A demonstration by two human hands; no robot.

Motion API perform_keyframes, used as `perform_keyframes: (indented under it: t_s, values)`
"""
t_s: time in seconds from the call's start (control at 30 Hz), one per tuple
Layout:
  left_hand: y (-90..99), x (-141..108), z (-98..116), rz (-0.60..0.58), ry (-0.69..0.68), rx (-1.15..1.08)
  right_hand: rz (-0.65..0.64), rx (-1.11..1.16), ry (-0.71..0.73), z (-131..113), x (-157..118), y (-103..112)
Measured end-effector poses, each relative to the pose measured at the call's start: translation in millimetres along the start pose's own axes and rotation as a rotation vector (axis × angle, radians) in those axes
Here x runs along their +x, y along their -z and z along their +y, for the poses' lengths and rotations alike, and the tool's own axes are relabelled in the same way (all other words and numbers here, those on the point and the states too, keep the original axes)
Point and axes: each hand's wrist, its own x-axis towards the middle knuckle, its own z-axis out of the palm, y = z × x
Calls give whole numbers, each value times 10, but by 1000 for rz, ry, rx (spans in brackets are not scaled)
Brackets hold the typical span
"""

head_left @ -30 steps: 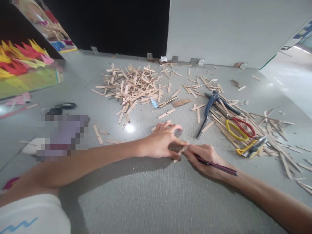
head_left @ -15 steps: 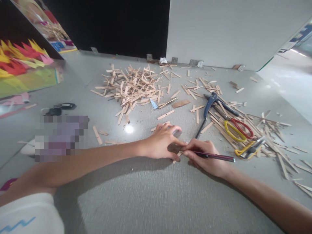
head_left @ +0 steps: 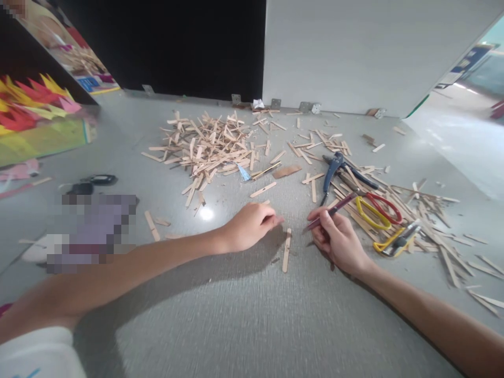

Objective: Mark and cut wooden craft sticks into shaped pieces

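A craft stick with a small dark mark [head_left: 287, 251] lies upright in view on the grey table, between my two hands and touched by neither. Just left of it, my left hand [head_left: 252, 226] is closed with its fingers curled together; I see nothing in them. On the other side, my right hand [head_left: 338, 239] grips a dark purple pen [head_left: 336, 207], its tip slanting down to the left. Another marked craft stick [head_left: 263, 189] lies beyond my left hand.
A big heap of craft sticks [head_left: 212, 144] lies behind. At right, blue-handled pliers [head_left: 334, 170], red-and-yellow scissors [head_left: 374, 212] and a yellow cutter [head_left: 397, 239] rest on more sticks. Keys [head_left: 100, 179] lie left. A black-and-white panel [head_left: 334, 52] stands at the back.
My left hand has lifted off the craft stick, drawn left and curled its fingers. My right hand has moved away to the right, with the pen now tilted up to the right.
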Motion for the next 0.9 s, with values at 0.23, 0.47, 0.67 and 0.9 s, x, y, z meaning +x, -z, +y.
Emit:
perform_keyframes:
  t_s: [0.23,0.47,0.67,0.9]
  values:
    - [-118,-95,9,-94,-190,132,9,109,-43,-12,-12,-8]
    - [-208,-132,0,-75,-234,239,64,-17,-28,-20,-31,-37]
    - [-146,-72,-41,-151,-220,205,-14,-322,121,-31,-115,-80]
    - [-127,-50,-47,-179,-228,237,-48,-618,369,-11,-125,-73]
